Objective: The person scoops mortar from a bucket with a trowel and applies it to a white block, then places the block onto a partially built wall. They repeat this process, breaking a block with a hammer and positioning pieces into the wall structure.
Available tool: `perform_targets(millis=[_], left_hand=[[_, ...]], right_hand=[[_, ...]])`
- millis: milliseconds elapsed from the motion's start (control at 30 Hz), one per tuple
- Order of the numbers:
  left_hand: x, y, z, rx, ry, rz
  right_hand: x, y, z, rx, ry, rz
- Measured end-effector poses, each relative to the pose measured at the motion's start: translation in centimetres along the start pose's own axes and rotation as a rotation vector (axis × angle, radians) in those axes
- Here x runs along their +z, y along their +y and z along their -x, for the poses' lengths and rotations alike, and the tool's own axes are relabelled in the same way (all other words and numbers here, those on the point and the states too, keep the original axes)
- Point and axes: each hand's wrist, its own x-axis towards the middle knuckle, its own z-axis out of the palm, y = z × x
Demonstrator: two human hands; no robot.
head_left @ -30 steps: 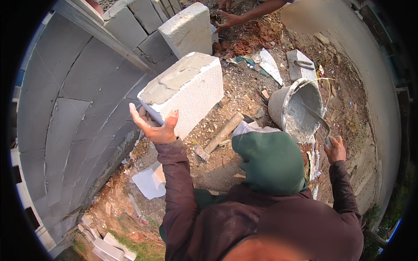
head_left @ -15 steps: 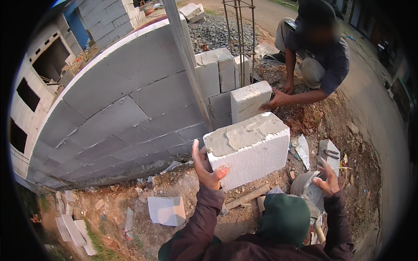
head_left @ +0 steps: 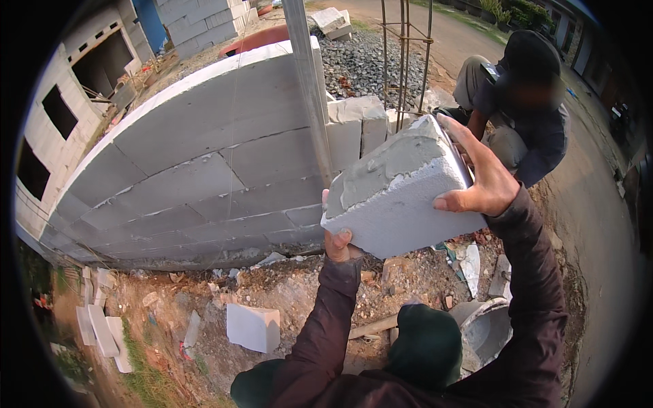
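A white lightweight concrete block (head_left: pixel 415 214) hangs tilted between my two hands, its right end higher, with wet grey mortar (head_left: pixel 391 163) spread along its top face. My left hand (head_left: pixel 337 243) is closed on its lower left end, thumb on the near face. On the right end, my right hand (head_left: pixel 486 178) has its thumb on the near face and its fingers over the far edge. Behind the block rises a wall of grey blocks (head_left: pixel 272 163), with an upright wooden board (head_left: pixel 307 88) against it. The block hides part of the wall's end.
A person (head_left: pixel 524 102) crouches at the far right beside upright steel rebar (head_left: pixel 405 61). A mortar bucket (head_left: pixel 486 326), a wooden handle (head_left: pixel 373 328) and a cut block piece (head_left: pixel 253 328) lie on the rubble ground. Gravel (head_left: pixel 360 64) is heaped behind the wall.
My right hand has come from beside the bucket up onto the block's right end. The block has been lifted and tilted, now hiding the block the other person was touching.
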Motion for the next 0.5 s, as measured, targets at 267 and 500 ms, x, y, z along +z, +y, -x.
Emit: perform_targets(millis=[267, 500], left_hand=[[-8.4, 5.9, 5.8, -0.155, 0.223, -0.605], [-10.4, 12.4, 22.1, -0.332, 0.892, -0.874]], right_hand=[[-3.5, 1.1, -15.7, -0.344, -0.105, 0.625], [-3.1, 1.2, -23.0, -0.295, -0.277, 0.607]])
